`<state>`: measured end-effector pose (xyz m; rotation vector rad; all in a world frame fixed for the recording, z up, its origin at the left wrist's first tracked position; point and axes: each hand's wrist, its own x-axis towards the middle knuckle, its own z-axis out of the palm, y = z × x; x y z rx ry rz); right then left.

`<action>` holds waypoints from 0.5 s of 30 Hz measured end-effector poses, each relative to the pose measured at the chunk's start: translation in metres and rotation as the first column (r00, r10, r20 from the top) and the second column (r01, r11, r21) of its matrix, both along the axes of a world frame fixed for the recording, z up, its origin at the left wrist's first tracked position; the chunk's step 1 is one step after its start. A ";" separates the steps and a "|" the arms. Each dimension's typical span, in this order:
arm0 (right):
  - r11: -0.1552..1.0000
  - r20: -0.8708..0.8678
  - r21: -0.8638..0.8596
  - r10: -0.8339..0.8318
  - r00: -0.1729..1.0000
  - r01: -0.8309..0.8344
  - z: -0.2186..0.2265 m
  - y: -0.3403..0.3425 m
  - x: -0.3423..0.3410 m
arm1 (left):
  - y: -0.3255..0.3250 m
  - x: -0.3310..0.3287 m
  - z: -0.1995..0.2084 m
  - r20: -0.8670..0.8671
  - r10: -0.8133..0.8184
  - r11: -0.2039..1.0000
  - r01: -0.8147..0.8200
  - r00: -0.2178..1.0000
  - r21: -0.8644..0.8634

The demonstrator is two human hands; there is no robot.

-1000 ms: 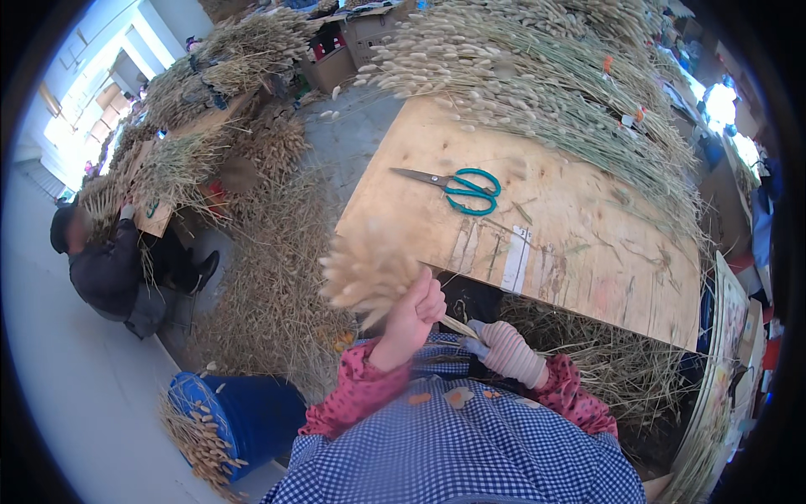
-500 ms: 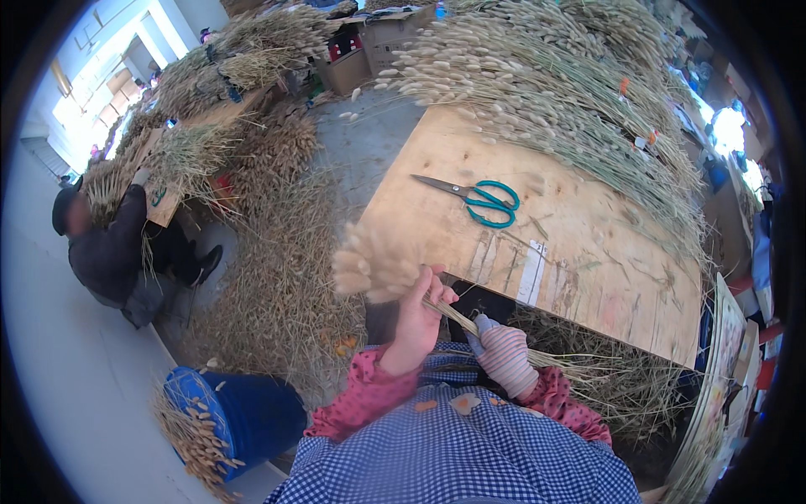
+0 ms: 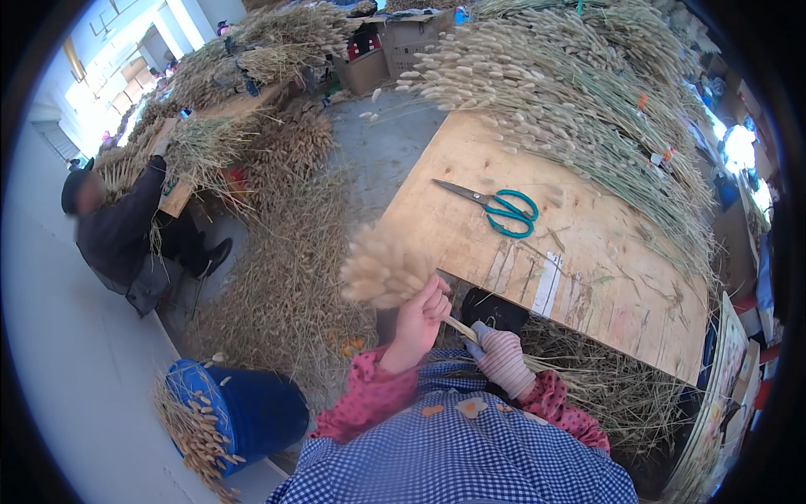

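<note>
A bunch of dried bunny-tail grass (image 3: 382, 267) is held in front of me, its fluffy beige heads pointing up and to the left. My left hand (image 3: 424, 317), bare, is wrapped round the stems just under the heads. Lower down, my right hand (image 3: 504, 361) in a striped glove with grey finger covers grips the same stems, whose ends trail off to the right. Scissors (image 3: 495, 206) with teal handles lie on the wooden board (image 3: 621, 269) beyond my hands, touched by neither.
Heaped bunny-tail grass (image 3: 571, 109) covers the board's far side. A blue barrel (image 3: 260, 412) with loose heads stands at the lower left. Straw (image 3: 285, 277) litters the floor. A seated person (image 3: 117, 227) works at another table on the left. Cardboard boxes (image 3: 411, 42) stand at the back.
The view has shifted slightly, moving the board and scissors rightward in it. My left hand's fingers have closed more tightly round the stems; the right keeps its grip.
</note>
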<state>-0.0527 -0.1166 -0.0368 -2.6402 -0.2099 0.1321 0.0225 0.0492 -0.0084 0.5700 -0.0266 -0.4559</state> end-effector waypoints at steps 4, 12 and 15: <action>0.999 -0.132 -0.051 -0.024 0.991 0.017 0.022 -0.017 -0.002 | 0.000 0.005 0.000 -0.061 0.037 0.998 -0.033 0.997 0.060; 0.973 -0.273 -0.231 -0.095 0.957 0.031 0.094 -0.069 -0.038 | -0.030 0.007 0.001 -0.138 -0.046 0.999 0.049 0.989 0.022; 0.978 -0.430 -0.192 -0.006 0.903 -0.085 0.078 -0.065 -0.031 | -0.033 0.002 -0.002 -0.120 -0.006 0.991 0.022 0.993 0.134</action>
